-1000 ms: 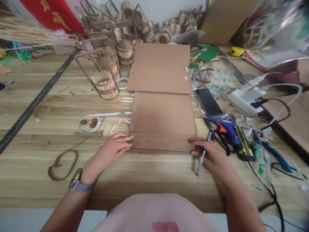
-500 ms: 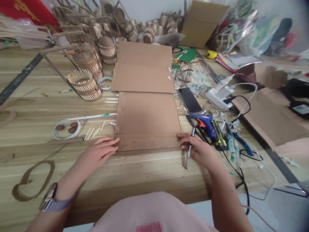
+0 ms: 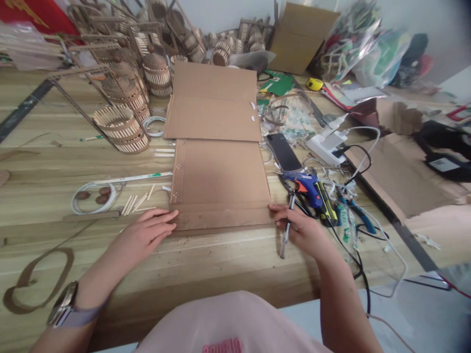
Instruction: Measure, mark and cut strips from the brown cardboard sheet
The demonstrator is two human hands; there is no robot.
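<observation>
Left hand (image 3: 142, 236) at cardboard (image 3: 221, 171) | wooden table (image 3: 221, 260) | pale wall (image 3: 228, 14)

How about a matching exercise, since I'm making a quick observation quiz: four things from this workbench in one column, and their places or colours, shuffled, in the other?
Things
1. Slim tool
2. Glue gun
3. Three brown balls
4. Lower cardboard sheet

Places and colours
A. Inside a white ring
B. Near edge between the left hand and the right hand
C. In the grip of the right hand
D. Blue and orange, beside a yellow and black tool

Right pairs: 1-C; 2-D; 3-A; 4-B
</observation>
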